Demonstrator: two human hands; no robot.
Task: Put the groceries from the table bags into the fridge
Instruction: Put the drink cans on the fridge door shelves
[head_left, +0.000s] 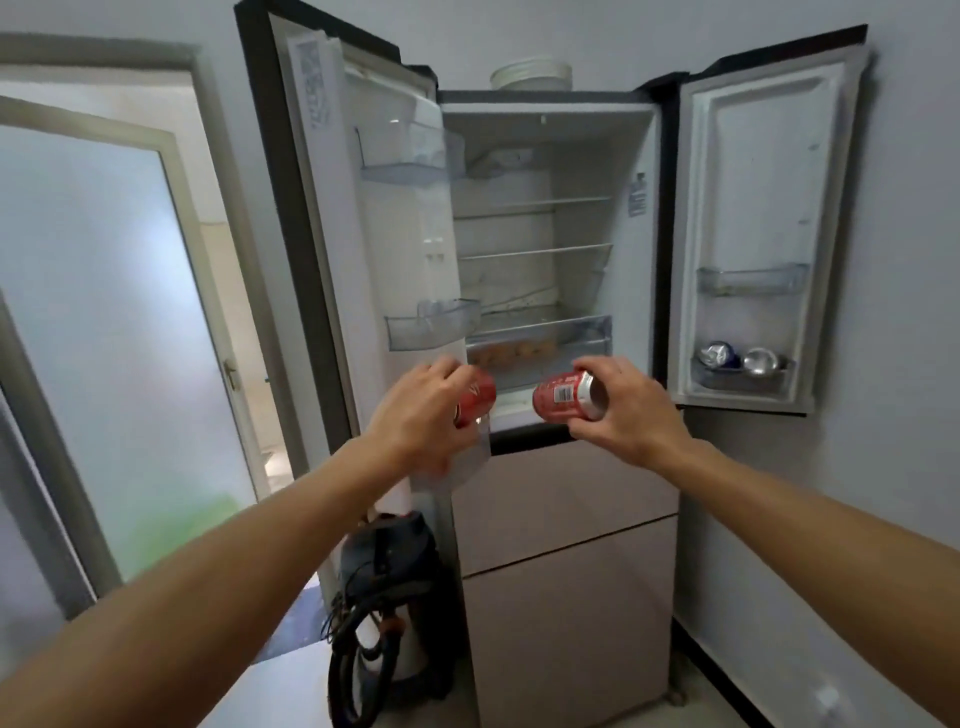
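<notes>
Head view: one red aluminium drink can (475, 397) is gripped in the left hand (415, 410), and a second red can with a barcode label (563, 397) is gripped on its side in the right hand (628, 410). Both are held up in front of the white-lined two-door fridge (587, 156), doors open. Two silver-topped cans (719, 356) are seated in the right door's bottom bin (737, 382).

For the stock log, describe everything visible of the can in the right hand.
The can is red, metal by its look, with a white barcode patch on its side and a silver end. It lies nearly on its side, silver end pointing right. The right hand grips it at that end, fingers curled round. It is held before the open fridge, apart from the other can in the left hand.
</notes>
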